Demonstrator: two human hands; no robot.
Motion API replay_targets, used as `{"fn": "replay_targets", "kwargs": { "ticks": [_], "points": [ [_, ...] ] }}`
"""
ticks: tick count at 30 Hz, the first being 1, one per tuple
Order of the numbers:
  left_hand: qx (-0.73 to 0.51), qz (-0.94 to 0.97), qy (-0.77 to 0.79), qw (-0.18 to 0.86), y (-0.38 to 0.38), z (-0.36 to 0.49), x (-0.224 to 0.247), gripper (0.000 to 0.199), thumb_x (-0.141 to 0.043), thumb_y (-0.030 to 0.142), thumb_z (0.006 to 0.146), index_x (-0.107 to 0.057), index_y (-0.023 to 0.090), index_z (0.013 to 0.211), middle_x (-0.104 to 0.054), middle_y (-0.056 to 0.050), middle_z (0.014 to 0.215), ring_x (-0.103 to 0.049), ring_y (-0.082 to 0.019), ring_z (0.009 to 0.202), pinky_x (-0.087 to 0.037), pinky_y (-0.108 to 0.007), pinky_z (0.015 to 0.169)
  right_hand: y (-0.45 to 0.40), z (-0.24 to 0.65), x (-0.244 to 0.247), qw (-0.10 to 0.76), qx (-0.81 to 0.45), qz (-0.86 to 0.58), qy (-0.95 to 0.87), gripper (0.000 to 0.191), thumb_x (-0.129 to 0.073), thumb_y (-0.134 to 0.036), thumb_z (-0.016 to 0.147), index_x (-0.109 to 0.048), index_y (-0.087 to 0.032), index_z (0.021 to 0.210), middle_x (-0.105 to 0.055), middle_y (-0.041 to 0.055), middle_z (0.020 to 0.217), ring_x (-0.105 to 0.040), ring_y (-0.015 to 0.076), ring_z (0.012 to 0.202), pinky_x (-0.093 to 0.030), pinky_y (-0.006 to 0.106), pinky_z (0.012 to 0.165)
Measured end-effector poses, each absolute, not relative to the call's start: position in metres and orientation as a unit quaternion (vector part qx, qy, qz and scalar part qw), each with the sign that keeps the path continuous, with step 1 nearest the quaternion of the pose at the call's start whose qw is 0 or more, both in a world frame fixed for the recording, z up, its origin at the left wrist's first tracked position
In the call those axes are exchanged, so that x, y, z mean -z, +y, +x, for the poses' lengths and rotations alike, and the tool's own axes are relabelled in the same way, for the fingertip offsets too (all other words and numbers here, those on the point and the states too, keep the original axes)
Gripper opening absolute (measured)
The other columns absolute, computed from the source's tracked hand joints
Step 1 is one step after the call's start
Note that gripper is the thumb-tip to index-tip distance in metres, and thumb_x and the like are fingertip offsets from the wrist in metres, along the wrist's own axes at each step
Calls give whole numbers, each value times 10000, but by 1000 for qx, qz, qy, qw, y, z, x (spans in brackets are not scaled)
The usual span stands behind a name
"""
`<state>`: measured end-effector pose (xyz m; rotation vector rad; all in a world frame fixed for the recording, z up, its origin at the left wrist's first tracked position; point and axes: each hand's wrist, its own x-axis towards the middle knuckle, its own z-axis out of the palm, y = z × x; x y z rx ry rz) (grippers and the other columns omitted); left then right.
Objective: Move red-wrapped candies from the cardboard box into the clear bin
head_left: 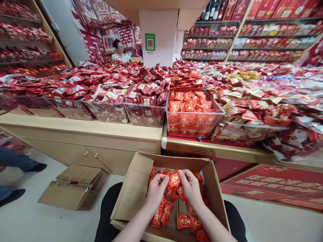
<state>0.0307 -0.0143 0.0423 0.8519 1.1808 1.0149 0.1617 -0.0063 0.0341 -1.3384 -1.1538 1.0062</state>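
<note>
Red packet point(174, 180) — between both hands, above the open cardboard box point(174, 222).

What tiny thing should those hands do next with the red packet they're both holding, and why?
I'd maybe let the right hand hold the red packet and ease the left hand off. Both seem to pinch its ends, but it looks small enough for one grip. That would free a hand for the loose packets in the cardboard box.
</note>
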Motion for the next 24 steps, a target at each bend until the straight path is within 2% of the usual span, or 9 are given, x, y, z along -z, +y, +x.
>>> {"fn": "replay_targets", "kwargs": {
  "ticks": [4,6,8,10,14,16,18,20,24],
  "points": [
    [-356,362,479,716,-16,27,-44,309,-634,362,645,-523,165,856,-626,27,672,-540,-59,457,-356,-172,424,-9,167,-37,514,-463,-540,-480,242,-483,-400,758,-516,-168,696,-459,-10,604,-420,122,567,-374,251,548],
    [-356,321,467,743,-18,23,-42,248,-623,349,668,-523,162,797,-622,36,629,-518,-32,440,-323,-148,419,-11,168,-41,507,-522,-505,-464,238,-515,-375,731,-531,-177,864,-534,28,737,-479,139,618,-414,262,565],
    [-344,238,457,785,-19,17,-40,226,-620,347,676,-502,179,768,-615,47,601,-517,-26,440,-316,-137,425,-14,168,-46,488,-592,-449,-458,450,-574,-311,672,-444,-231,1095,-536,69,1015,-531,156,713,-452,277,608],
    [-304,173,456,818,-21,13,-38,235,-609,375,680,-490,179,731,-598,50,555,-517,-31,423,-321,-137,425,-16,167,-50,455,-645,-402,-463,562,-602,-251,620,-402,-271,1145,-478,69,1156,-552,158,758,-466,286,640],
    [-320,237,458,795,-22,10,-33,337,-490,460,741,-494,242,999,-655,0,843,-607,-93,647,-404,-178,512,-16,162,-45,417,-666,-405,-468,316,-598,-299,648,-510,-219,940,-573,19,844,-537,128,643,-456,270,601],
    [-376,321,476,727,-21,11,-30,413,-503,454,733,-445,287,1106,-596,-9,1091,-565,-138,940,-449,-223,705,-15,160,-37,409,-661,-420,-468,274,-597,-367,662,-523,-200,866,-542,-15,697,-504,108,574,-440,250,563],
    [-389,405,482,672,-20,13,-26,404,-572,401,696,-506,244,1063,-566,-21,1160,-475,-157,1087,-392,-240,876,-13,158,-30,413,-644,-440,-470,270,-590,-422,666,-530,-179,769,-498,-34,614,-464,88,516,-412,229,517],
    [-358,462,470,662,-20,15,-22,389,-619,337,664,-545,201,1021,-604,-39,1107,-526,-164,1008,-399,-248,868,-11,158,-25,430,-615,-470,-464,295,-579,-454,669,-508,-168,672,-464,-45,551,-427,75,467,-372,211,467],
    [-308,456,482,682,-25,18,-16,439,-590,373,668,-512,162,1044,-680,-44,870,-578,-120,591,-414,-236,524,-8,160,-21,447,-601,-494,-442,331,-571,-478,667,-467,-172,599,-437,-57,478,-389,67,402,-318,204,411]
  ]
}}
